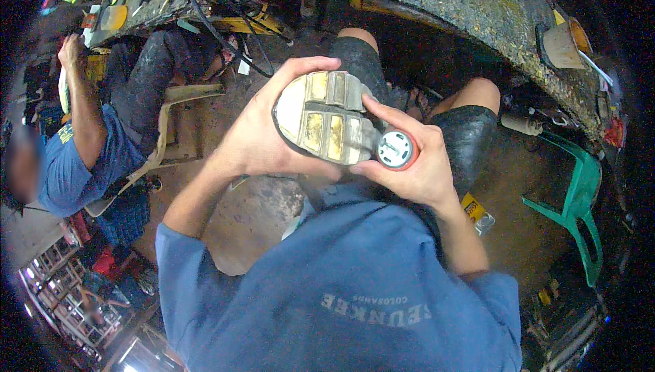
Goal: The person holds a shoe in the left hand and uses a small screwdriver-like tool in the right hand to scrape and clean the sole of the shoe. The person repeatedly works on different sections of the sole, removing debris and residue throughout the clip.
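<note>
left hand (256,143) wraps shoe (324,118), sole up, centre, above the knees | right hand (416,160) fingers closed on orange-rimmed round tube (396,149), touching sole's right end | yellow packet (473,207) on floor, right | green chair (580,201) far right | co-worker (89,140) left

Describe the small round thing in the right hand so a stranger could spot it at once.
Start at the two hands raised in the middle of the picture, above the blue shirt. The left hand holds a shoe sole turned up; the right hand presses a small cylinder against its edge. Its orange rim and white round end stand out from the dull sole.
</note>
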Demonstrator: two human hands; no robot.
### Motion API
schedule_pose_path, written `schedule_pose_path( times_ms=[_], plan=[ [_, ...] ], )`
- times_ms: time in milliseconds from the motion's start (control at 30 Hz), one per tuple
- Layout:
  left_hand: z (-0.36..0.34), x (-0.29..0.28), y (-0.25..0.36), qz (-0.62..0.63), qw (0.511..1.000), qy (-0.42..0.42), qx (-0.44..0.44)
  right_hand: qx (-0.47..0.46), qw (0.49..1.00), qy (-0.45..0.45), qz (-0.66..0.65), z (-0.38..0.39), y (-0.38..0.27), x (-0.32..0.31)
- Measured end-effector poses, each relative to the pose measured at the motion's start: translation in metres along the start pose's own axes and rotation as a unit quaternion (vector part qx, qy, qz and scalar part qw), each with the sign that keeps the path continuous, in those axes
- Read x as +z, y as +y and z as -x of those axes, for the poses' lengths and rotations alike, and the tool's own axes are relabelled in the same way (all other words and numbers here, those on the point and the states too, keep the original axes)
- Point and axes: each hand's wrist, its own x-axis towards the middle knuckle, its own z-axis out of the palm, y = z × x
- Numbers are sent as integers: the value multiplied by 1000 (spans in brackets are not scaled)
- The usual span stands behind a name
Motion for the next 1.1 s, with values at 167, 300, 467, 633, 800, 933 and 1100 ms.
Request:
schedule_pose_path(
  times_ms=[167,300,467,633,800,933,1100],
  plan=[
    [10,8,2,-39,987,100,118,-45,998,38,32,-1,-22,-19],
    [1,28,-32,-104,919,245,290,-61,991,119,18,-1,-24,-27],
    [-13,81,-99,-84,873,363,314,123,991,4,41,15,-8,-8],
    [-1,103,-121,-115,857,417,279,232,940,-27,248,39,-9,-2],
    [-8,114,-120,-128,849,435,273,199,930,19,309,47,-14,3],
    [-17,127,-123,-111,825,482,273,202,920,45,333,55,-16,2],
    [-14,132,-123,-160,820,480,267,182,915,60,355,62,-7,-1]
  ],
)
